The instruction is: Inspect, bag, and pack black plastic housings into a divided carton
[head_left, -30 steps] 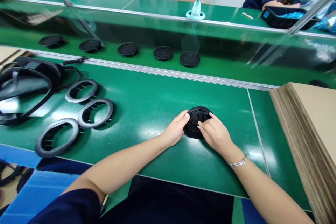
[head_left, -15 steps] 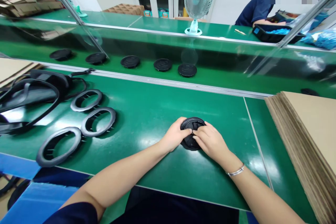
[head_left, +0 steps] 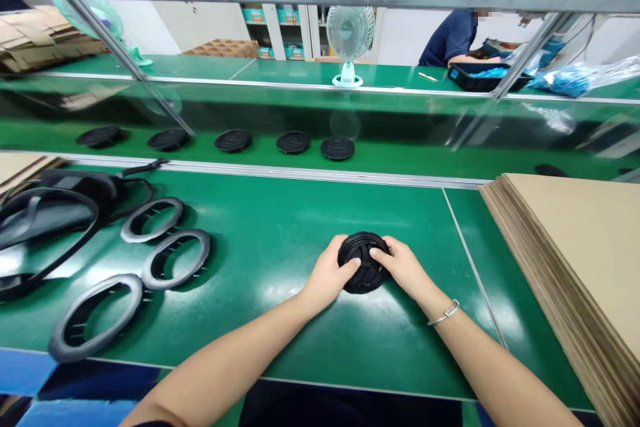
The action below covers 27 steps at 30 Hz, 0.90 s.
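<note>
Between my hands is a round black plastic part (head_left: 367,280), with ribs across its upward face, held just at or above the green tabletop. My left hand (head_left: 331,273) grips its left edge, thumb laid over the face and fingers partly hidden beneath. On the opposite edge, my right hand (head_left: 403,267) is closed the same way, its thumb on the upper face. Three grey-black rings (head_left: 176,259) with small prongs lie to the left on the table.
Black round discs (head_left: 337,148) sit spaced along the green strip behind a metal rail. Stacked cardboard sheets (head_left: 570,233) stand at the right. Black straps and a bag-like item (head_left: 75,193) lie at the left. A co-worker (head_left: 450,40) sits across, beyond a fan (head_left: 350,33).
My view has tilted up, bringing an overhead metal beam into sight. The right fingers have moved off the middle of the part to its right edge; both hands still hold it.
</note>
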Available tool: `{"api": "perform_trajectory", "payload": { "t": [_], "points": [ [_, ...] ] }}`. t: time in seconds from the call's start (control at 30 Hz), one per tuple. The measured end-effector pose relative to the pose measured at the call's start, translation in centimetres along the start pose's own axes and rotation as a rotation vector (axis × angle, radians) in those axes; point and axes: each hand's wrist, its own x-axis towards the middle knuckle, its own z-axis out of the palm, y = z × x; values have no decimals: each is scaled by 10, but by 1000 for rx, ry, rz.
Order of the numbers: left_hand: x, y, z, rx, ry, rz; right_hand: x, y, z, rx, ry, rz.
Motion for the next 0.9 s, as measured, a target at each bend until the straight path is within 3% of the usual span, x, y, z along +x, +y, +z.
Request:
{"api": "perform_trajectory", "payload": {
  "t": [0.1,0.3,0.4,0.47,0.53,0.63,0.7,0.77,0.9],
  "points": [
    [4,-5,-2,-99,-31,-16,-2,-3,-1,18,-66,-36],
    [2,-11,-3,-238,-73,-13,-11,-3,5,-75,33,-24],
    [10,-11,-8,-331,7,-81,-6,-3,-5,104,-195,65],
    [17,-10,-13,-354,109,-94,8,-12,-23,24,-291,114],
    [21,-8,-19,-307,142,-82,30,-32,-47,-229,-182,50],
    [20,-4,-24,-165,69,-16,76,-69,-81,-507,117,-121],
    [16,-2,-23,-48,3,35,110,-86,-90,-612,270,-189],
    [11,-3,-22,97,-72,77,142,-91,-87,-722,344,-241],
    [4,-15,-21,385,-157,165,190,-80,-85,-868,342,-269]
  ]
}}
